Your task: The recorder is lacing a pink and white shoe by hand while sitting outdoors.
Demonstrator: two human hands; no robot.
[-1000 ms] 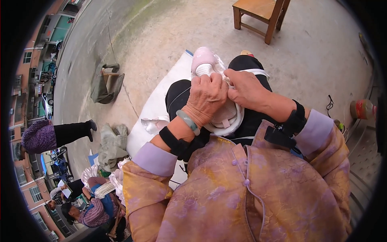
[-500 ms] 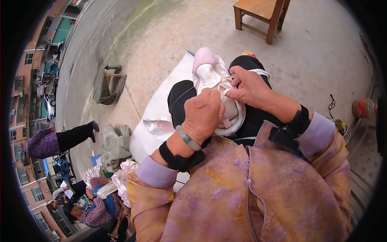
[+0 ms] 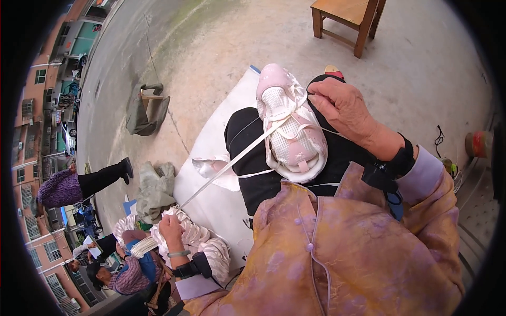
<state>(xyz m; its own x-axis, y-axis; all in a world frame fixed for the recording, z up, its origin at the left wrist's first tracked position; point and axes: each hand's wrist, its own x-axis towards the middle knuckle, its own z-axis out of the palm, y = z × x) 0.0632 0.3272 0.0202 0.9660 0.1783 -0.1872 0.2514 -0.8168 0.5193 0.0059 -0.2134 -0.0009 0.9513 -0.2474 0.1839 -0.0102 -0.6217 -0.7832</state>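
Sneaker (image 3: 289, 129) — lace (image 3: 247, 150) stretched taut.

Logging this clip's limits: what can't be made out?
Head view, now:
Underside of the pink-and-white shoe: hidden by the shoe itself.
Wooden chair: top cut off by the upper edge.
Right hand: whether it pinches anything is too small to tell.
Red-and-tan object: partly behind the trouser leg.

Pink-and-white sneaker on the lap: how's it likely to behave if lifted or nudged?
The sneaker will likely give under a squeeze, as its upper is partly white mesh. A nudge may tip it, since it rests on rounded black-trousered legs. Lifting it would probably tug the lace, which runs straight to the left hand.
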